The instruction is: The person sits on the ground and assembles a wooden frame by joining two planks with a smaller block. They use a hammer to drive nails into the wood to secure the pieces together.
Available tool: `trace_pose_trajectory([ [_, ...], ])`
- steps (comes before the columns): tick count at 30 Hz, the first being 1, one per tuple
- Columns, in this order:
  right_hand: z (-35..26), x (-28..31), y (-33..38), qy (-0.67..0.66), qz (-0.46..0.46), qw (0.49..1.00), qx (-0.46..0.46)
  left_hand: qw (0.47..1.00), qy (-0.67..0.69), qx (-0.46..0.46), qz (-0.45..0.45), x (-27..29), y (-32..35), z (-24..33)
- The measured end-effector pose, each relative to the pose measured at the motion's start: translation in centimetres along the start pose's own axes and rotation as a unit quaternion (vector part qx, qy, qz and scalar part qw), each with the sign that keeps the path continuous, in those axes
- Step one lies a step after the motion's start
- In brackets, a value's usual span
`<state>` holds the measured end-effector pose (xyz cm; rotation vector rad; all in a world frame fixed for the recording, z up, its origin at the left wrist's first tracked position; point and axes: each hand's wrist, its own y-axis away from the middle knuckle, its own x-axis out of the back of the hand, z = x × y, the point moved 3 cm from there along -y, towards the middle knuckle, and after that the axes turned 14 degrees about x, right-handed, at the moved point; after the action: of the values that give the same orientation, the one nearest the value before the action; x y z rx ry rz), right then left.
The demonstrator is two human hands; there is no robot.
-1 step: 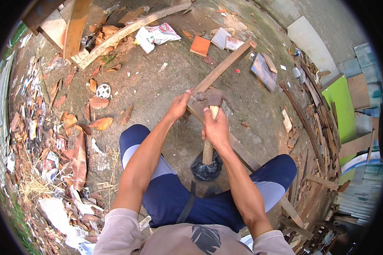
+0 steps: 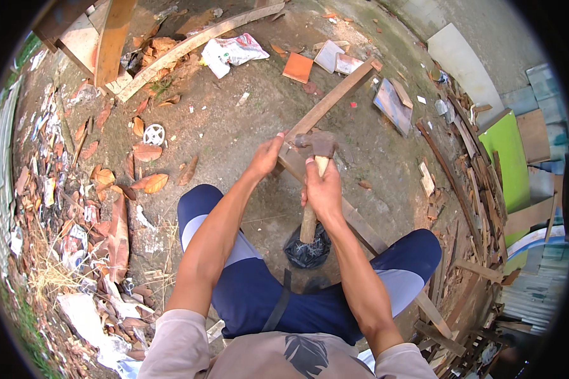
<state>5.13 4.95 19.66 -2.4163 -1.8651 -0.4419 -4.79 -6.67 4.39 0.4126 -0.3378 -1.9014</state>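
My right hand [image 2: 324, 189] is closed round the wooden handle of a claw hammer [image 2: 308, 224]. The hammer's rusty head lies over the place where two wooden strips meet. One wooden strip [image 2: 332, 95] runs up to the right; the other strip [image 2: 361, 225] slants down past my right thigh. At their joint my left hand [image 2: 269, 156] grips the wood, thumb on top and the other fingers partly hidden. Between my legs sits a black plastic bag [image 2: 307, 252] holding thin pale pieces that look like nails.
Leaves, paper and plastic litter [image 2: 76, 246] cover the ground at left. A long board [image 2: 196, 44], a white bag [image 2: 231, 54] and an orange tile [image 2: 297, 67] lie ahead. A pile of scrap wood [image 2: 471, 183] and a green panel [image 2: 509, 167] stand at right.
The hammer's head and my right hand have shifted slightly to the right, with the hammer turned a little. My left hand and the wooden strips have stayed in place.
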Motion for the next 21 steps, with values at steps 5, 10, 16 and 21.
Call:
trace_pose_trajectory([
  [5,0.7,0.1,-1.3,0.071,-0.01,0.996,0.053,1.0,0.004,0.014,-0.023,-0.1,0.1,1.7],
  [10,-4.2,1.4,-1.6,0.238,0.026,0.912,0.332,0.999,-0.017,0.034,-0.004,0.1,1.2,2.3],
  [16,-3.2,1.8,-2.1,0.31,-0.11,0.912,0.247,0.999,0.003,0.023,-0.023,0.0,0.1,2.0],
  [21,-6.6,2.0,-2.6,0.316,-0.096,0.916,0.23,0.997,-0.012,0.074,-0.024,0.2,0.8,2.6],
])
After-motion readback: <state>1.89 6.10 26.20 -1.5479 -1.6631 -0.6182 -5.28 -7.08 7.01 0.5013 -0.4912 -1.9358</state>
